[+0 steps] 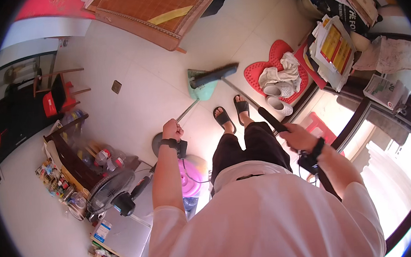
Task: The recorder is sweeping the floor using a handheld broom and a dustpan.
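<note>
My left hand (172,130) grips the thin metal handle of a green plastic dustpan (202,91), which rests on the tiled floor ahead of my feet. In my right hand (298,136) is the black grip of a broom (230,70). Its dark bristle head lies slantwise over the dustpan's mouth, with its right end reaching past the pan. The broom head hides part of the pan's inside, so I cannot tell what is in it.
Right of the broom lies a red mat (280,52) with crumpled white cloth (277,73) and white perforated clogs (279,105). A wooden bed (149,18) stands ahead. At left are a standing fan (111,194), a red chair (57,98) and a floor drain (116,87).
</note>
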Demonstrator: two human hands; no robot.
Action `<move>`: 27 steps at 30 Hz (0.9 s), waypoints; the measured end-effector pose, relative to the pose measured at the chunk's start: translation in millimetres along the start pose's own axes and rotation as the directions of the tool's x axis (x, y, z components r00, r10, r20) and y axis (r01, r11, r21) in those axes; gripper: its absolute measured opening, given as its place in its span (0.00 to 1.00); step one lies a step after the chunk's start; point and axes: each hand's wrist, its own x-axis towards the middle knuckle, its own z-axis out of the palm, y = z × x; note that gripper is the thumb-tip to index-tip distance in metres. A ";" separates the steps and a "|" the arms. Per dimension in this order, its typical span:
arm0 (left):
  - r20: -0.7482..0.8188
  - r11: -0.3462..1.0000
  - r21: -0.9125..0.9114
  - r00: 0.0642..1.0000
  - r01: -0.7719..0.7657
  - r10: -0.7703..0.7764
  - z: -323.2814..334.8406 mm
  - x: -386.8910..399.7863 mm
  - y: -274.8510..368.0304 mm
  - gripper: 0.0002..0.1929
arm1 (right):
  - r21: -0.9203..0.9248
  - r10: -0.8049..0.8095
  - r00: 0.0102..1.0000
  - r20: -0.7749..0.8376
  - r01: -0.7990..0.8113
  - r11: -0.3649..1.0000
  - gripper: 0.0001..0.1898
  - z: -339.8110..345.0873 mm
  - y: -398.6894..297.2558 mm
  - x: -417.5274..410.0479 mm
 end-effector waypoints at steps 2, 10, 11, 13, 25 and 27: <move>0.001 0.999 -0.031 1.000 0.013 -0.013 -8.6 1.0 -5.9 0.08 | 0.131 0.068 0.998 0.014 -0.069 0.989 0.10 -23.4 -7.1 -33.0; 0.017 0.990 -0.091 0.994 -0.104 0.106 -49.9 -1.0 -15.2 0.09 | 0.069 0.043 0.994 -0.097 -0.037 0.997 0.10 -42.6 -21.4 -81.3; 0.007 0.990 -0.120 0.998 -0.068 0.070 -54.6 -2.5 -12.2 0.09 | 0.028 0.024 0.986 -0.166 -0.020 0.999 0.10 -42.1 -21.2 -75.5; 0.018 0.992 -0.075 0.995 -0.097 0.098 -66.0 -6.2 -5.8 0.08 | -0.007 0.002 0.984 -0.177 -0.003 1.000 0.12 -38.2 -17.9 -57.8; 0.053 0.983 0.103 0.987 -0.154 0.149 -103.8 18.2 41.7 0.06 | -0.049 0.023 0.995 -0.100 -0.028 0.998 0.13 117.3 -14.0 15.2; 0.068 0.980 0.119 0.986 -0.161 0.154 -117.7 22.7 44.1 0.06 | 0.083 0.026 0.997 -0.077 -0.020 0.996 0.11 127.5 -26.9 -10.4</move>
